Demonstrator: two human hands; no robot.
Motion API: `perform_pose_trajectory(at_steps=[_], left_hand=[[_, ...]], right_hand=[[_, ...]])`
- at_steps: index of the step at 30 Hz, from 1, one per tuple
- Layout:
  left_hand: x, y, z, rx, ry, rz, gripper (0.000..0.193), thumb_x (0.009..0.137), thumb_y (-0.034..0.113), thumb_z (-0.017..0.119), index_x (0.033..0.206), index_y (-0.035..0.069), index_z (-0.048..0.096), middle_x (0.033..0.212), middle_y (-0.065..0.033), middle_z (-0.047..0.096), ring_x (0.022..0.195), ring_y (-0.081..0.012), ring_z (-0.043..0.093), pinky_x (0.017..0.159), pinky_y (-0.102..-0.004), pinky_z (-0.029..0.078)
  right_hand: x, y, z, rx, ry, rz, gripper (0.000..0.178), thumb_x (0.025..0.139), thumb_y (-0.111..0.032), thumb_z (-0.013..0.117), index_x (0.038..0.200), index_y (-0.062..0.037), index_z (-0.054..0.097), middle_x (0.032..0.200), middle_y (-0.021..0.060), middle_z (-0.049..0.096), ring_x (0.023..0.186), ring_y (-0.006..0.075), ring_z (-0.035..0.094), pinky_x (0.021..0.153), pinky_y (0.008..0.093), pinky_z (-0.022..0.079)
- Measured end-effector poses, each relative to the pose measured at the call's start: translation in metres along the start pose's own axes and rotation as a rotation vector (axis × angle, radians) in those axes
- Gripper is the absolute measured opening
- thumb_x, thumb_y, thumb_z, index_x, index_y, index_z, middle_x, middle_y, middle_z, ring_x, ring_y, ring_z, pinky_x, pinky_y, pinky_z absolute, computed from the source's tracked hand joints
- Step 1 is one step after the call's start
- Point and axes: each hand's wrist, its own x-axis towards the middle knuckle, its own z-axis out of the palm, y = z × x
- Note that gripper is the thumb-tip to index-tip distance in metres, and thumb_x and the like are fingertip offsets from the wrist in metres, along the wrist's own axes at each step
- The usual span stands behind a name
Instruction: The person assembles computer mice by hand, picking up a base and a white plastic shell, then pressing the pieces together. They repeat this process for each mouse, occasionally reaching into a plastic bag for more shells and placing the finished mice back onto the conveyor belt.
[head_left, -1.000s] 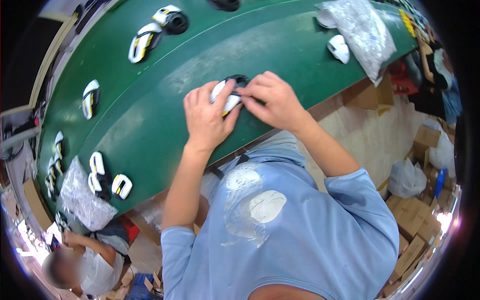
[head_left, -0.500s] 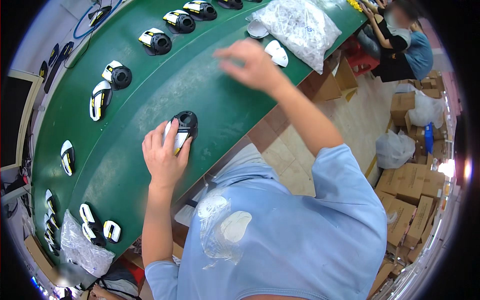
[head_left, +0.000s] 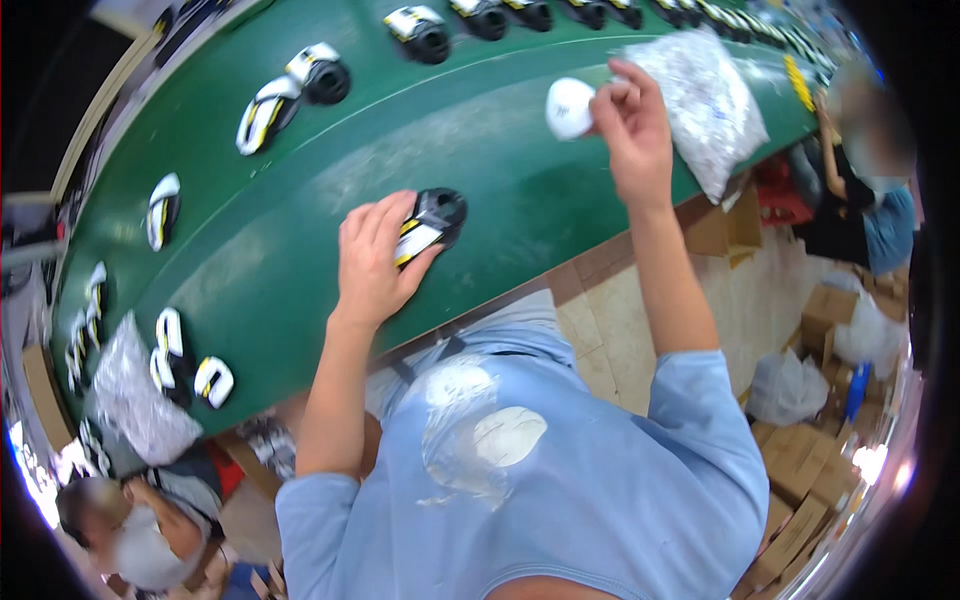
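Observation:
My left hand [head_left: 378,255] is wrapped round a black, white and yellow plastic housing [head_left: 430,222] that lies on the green table [head_left: 510,215]. The round black end with its opening shows beyond the fingers; the near end is hidden under the palm. Farther right, my right hand [head_left: 637,130] pinches a rounded white plastic cover [head_left: 570,108] by its right edge. A small grey mark shows on the cover's face. Just past that hand lies a clear plastic bag [head_left: 705,105] filled with pale parts.
Similar housings [head_left: 420,35] stand in a row along the table's far side. At the left are another plastic bag [head_left: 145,395] and loose white-and-black pieces [head_left: 213,381]. Other people sit at right [head_left: 880,190] and lower left [head_left: 155,530]. Cardboard boxes [head_left: 800,460] fill the floor at right.
My right hand, empty over the table before, now holds the white cover, lifted from beside the bag. My left hand stays on the housing. The whole view has shifted with my head.

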Motion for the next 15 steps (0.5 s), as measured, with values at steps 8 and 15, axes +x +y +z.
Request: perform_pose_trajectory(at_steps=[8,15], left_hand=[[-0.001,-0.002,0.001,-0.172,-0.018,-0.077,0.081,0.08,0.023,0.095,0.149,0.003,0.058,0.134,-0.0151,0.071,0.121,-0.0389,0.062,0.106,-0.0492,0.051],[-0.003,-0.005,-0.001,-0.194,0.003,-0.051,0.086,0.081,0.026,0.094,0.155,0.006,0.055,0.129,-0.0142,0.072,0.121,-0.037,0.062,0.106,-0.0484,0.049]], right_hand=[[-0.096,0.032,0.112,0.222,-0.219,0.319,0.029,0.106,-0.005,0.073,0.135,-0.0044,0.066,0.104,0.0001,0.063,0.098,0.0079,0.059,0.082,0.027,0.054],[-0.064,0.013,0.071,-0.688,-0.726,-0.06,0.042,0.096,-0.02,0.083,0.136,-0.0108,0.076,0.107,0.0078,0.073,0.095,0.0284,0.062,0.09,0.0399,0.053]])
